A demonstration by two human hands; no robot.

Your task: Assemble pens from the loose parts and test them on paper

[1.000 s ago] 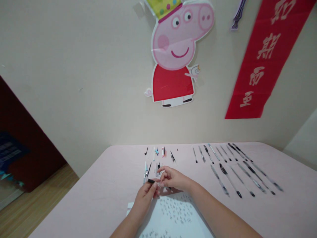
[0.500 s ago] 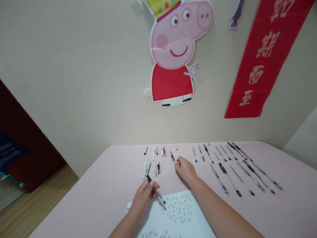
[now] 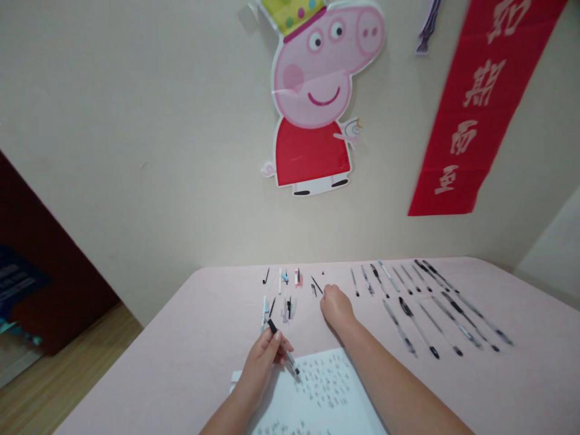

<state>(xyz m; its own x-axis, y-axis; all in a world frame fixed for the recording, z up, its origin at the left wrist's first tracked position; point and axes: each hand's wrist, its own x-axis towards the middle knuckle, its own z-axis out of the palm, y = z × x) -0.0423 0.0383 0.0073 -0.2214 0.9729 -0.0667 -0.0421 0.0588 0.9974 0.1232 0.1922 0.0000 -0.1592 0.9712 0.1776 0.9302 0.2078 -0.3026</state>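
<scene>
My left hand (image 3: 263, 362) is closed round a clear pen barrel with a black end (image 3: 281, 348), held slantwise above a white sheet covered in handwriting (image 3: 317, 399). My right hand (image 3: 336, 306) rests further back on the pink table (image 3: 181, 350), fingers curled into a loose fist beside a few thin black pen parts (image 3: 316, 286). Whether it holds anything is hidden. Small pen pieces (image 3: 286, 308) lie just behind my left hand.
Two rows of several black and clear pens (image 3: 426, 302) lie on the right half of the table. More small parts (image 3: 283, 277) sit near the back edge. A cartoon pig cutout (image 3: 317, 96) and a red banner (image 3: 475, 103) hang on the wall.
My right hand left the pen that both hands held and reached back to the thin parts near the table's far side. My left hand keeps the pen, now lowered over the paper.
</scene>
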